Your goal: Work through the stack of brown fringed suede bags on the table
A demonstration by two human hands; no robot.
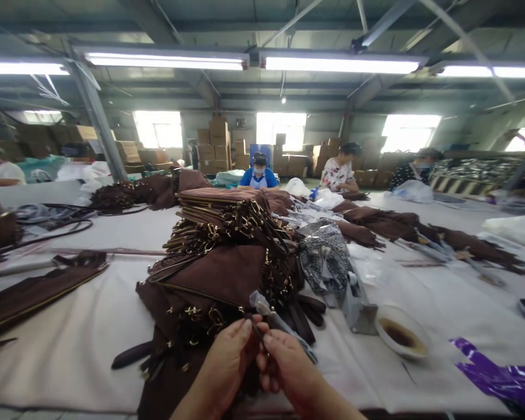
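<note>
My left hand (228, 357) and my right hand (291, 363) meet at the front of the table, fingertips pinched together. Between them is a thin dark brown strap (257, 328), partly hidden by the fingers. Just beyond lies a tall stack of brown bags (219, 271) with gold zippers, rings and clasps. Clear plastic wrapping (259, 302) shows right above my fingertips, on a greyish strip that runs behind my right hand. More brown fabric (175, 373) hangs to the left of my left wrist.
A bowl of brown liquid (402, 331) stands at the right beside a grey metal holder (359, 306) and a patterned fabric bundle (324, 256). Purple plastic (503, 373) lies near the right edge. A brown zippered piece (44, 289) is at left. Several people sit across the table.
</note>
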